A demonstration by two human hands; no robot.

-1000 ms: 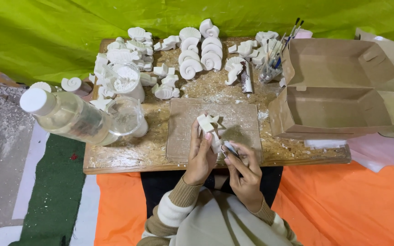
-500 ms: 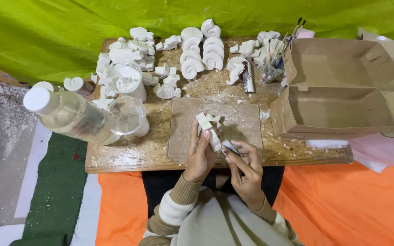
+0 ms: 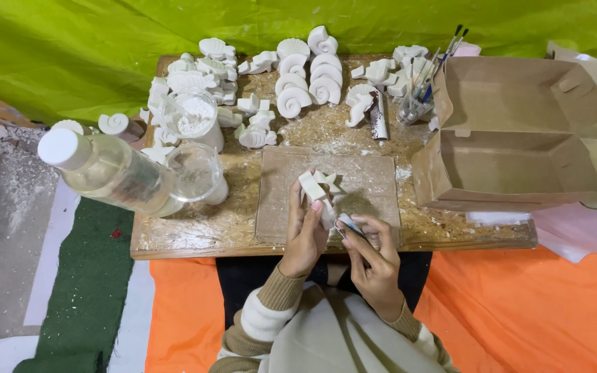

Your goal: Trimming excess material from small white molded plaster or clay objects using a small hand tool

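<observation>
While left hand [image 3: 305, 235] grips white star cast [image 3: 316, 185], right hand [image 3: 374, 259] pinches half-hidden tool [image 3: 349, 224].

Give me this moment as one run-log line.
left hand: holds white star-shaped cast | right hand: holds small scraping tool beside cast | under: brown board | open cardboard box right

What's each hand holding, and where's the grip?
Left hand: white star-shaped plaster cast, gripped at its lower arms. Right hand: small flat tool or abrasive piece, pinched at its near end; exact kind unclear.
</observation>
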